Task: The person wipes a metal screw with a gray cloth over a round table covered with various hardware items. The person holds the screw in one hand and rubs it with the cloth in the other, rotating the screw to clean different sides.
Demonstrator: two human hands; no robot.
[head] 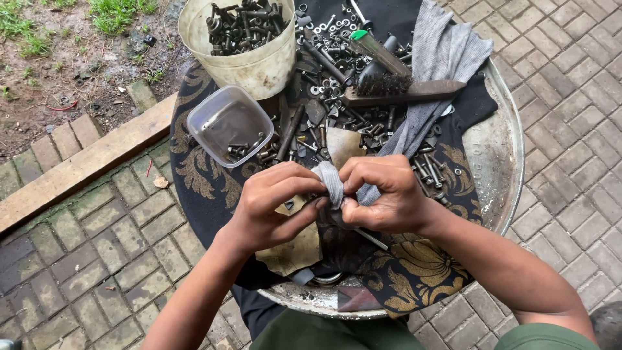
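- Left hand point(275, 204) and right hand point(382, 194), both grips closed, pinch a grey rag point(332, 181) at the middle.
- Bolts point(337, 97) lie at 12 o'clock.
- Clear tub point(228, 124) sits at 10 o'clock.

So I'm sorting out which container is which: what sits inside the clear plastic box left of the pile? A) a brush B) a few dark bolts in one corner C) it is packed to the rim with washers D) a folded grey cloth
B: the clear plastic box is mostly bare, with a few dark bolts gathered at its near corner.
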